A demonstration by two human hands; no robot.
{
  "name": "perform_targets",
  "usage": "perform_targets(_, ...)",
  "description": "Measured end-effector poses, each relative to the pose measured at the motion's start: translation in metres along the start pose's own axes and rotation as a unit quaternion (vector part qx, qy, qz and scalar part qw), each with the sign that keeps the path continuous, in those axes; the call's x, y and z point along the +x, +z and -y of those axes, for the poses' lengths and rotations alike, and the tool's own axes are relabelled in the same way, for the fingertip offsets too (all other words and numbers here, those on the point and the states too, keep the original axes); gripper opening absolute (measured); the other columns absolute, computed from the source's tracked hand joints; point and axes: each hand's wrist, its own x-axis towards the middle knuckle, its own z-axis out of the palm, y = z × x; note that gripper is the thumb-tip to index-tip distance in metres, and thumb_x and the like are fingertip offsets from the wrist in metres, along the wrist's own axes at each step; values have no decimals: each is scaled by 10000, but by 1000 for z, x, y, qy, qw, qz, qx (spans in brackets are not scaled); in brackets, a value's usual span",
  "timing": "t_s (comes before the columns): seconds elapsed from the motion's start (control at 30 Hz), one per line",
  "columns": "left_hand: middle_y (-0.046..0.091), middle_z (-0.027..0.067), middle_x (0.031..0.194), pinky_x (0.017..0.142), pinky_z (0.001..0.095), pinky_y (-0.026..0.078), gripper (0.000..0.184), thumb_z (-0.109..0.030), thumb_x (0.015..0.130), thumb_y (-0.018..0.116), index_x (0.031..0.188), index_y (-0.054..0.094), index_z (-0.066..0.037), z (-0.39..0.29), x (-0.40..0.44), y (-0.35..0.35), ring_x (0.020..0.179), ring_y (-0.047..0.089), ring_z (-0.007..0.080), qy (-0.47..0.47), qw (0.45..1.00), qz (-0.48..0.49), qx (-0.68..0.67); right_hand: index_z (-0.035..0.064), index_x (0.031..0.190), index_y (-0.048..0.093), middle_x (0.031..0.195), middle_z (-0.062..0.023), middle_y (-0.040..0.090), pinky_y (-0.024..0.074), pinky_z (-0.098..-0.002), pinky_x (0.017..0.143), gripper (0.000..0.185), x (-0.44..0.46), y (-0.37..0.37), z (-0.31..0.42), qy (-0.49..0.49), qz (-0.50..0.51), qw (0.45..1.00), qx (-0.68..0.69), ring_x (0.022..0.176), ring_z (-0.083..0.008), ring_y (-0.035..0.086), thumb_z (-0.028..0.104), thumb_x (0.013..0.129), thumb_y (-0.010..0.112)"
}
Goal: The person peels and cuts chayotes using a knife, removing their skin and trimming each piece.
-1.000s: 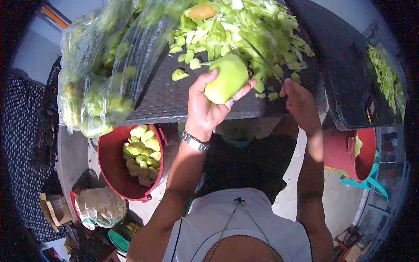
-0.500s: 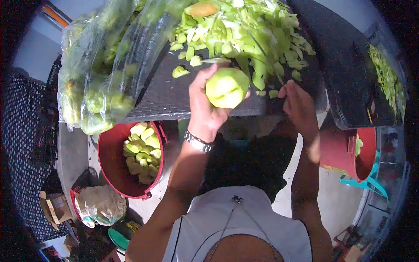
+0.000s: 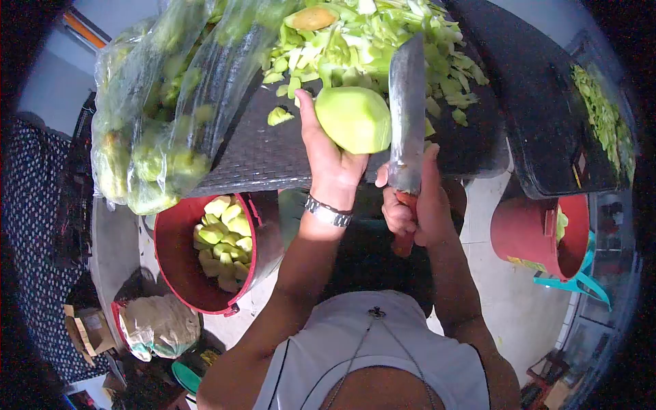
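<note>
My left hand (image 3: 331,154), with a metal watch on its wrist, holds a peeled pale green fruit (image 3: 354,120) over the near edge of the dark woven table (image 3: 263,160). Its thumb lies along the fruit's left side; the other fingers are mostly hidden beneath. Just to the right, my right hand (image 3: 418,205) is wrapped round the reddish handle of a wide-bladed knife (image 3: 408,102). The blade points up and away, its flat side showing, close beside the fruit. Behind them lies a heap of green peelings (image 3: 355,51) with an orange-tinted piece (image 3: 311,18) on it.
Clear plastic bags of green fruit (image 3: 147,147) cover the table's left side. Below stands a red bucket (image 3: 174,260) holding several peeled pieces (image 3: 225,236). Another red bucket (image 3: 523,236) is at the right, beneath a black surface (image 3: 547,116). A filled sack (image 3: 160,324) sits lower left.
My right hand has moved left towards the fruit, and the knife has turned from edge-on to upright with its flat side showing. My left hand has tilted the fruit and shifted slightly right.
</note>
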Motion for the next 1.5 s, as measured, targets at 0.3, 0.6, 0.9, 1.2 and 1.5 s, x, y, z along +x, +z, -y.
perform_targets(0.3, 702, 105, 1015, 852, 430, 574, 400, -421, 953, 534, 1091, 635, -59, 17, -1, -15, 932, 694, 288, 35, 999, -27, 19, 97, 912, 548, 486, 22, 374, 250, -270, 337, 814, 2, 7, -12, 34, -34, 997, -62, 347, -94, 320, 826, 938, 187)
perform_targets(0.6, 691, 95, 954, 400, 303, 486, 629, -659, 1001, 425, 1157, 607, -77, 23, -20, -2, 710, 690, 213, 14, 996, -32, 81, 118, 1179, 572, 514, 4, 414, 259, -255, 357, 891, -11, 12, 1, -18, -35, 985, -167, 366, -97, 343, 869, 898, 185)
perform_targets(0.9, 678, 77, 970, 496, 337, 541, 494, -514, 1072, 389, 1187, 586, -76, 25, -10, -20, 742, 678, 194, 50, 987, -95, 120, 78, 819, 582, 464, 8, 371, 252, -267, 366, 899, -12, 7, -1, -12, -41, 975, -218, 361, -101, 330, 848, 920, 129)
perform_targets(1.2, 688, 110, 1102, 843, 379, 603, 398, -369, 1091, 430, 1199, 577, -15, 18, -5, -32, 978, 704, 225, 34, 996, -44, 65, 106, 1211, 526, 537, 33, 434, 280, -241, 392, 652, -19, 3, -1, -45, -32, 967, -249, 413, -66, 381, 671, 1040, 249)
perform_targets(1.5, 674, 113, 1120, 890, 388, 586, 404, -371, 1100, 402, 1236, 546, -18, 21, -4, -33, 997, 693, 237, 34, 996, -35, 81, 103, 1247, 509, 536, 45, 391, 258, -247, 410, 660, -20, 1, -6, -66, -23, 973, -218, 421, -63, 352, 675, 1036, 257)
